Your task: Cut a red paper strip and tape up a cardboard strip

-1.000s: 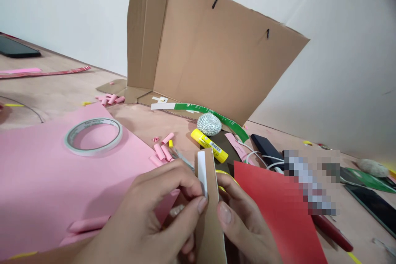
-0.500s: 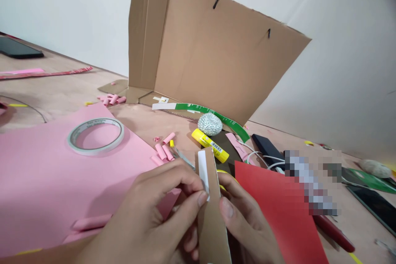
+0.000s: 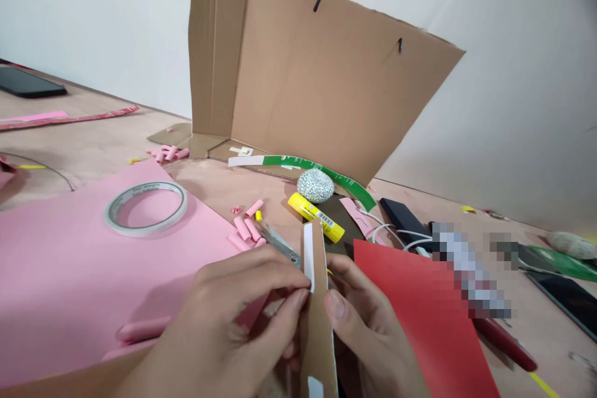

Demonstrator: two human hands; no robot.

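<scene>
A narrow brown cardboard strip (image 3: 319,323) stands between my hands, pointing away from me. White tape (image 3: 308,255) runs along its far part, and a second white piece (image 3: 315,387) shows near the bottom of the view. At the near end of the long tape, my left hand (image 3: 242,305) has thumb and forefinger pinched together on it. My right hand (image 3: 373,329) grips the strip from the right, thumb against its edge and fingers partly hidden behind. Just beyond lie scissors (image 3: 278,245), small pink paper rolls (image 3: 242,229) and a yellow glue stick (image 3: 317,217).
A bent cardboard panel (image 3: 321,93) stands at the back. On the left, a tape roll (image 3: 112,221) rests on a pink sheet (image 3: 60,298). A red sheet (image 3: 420,311) lies right of my hands, near a dark red handle (image 3: 506,345) and a phone (image 3: 566,301).
The strip has shifted slightly and turned more upright in view, showing more of the lower white piece. Both hands keep their grip. The scissors are less covered.
</scene>
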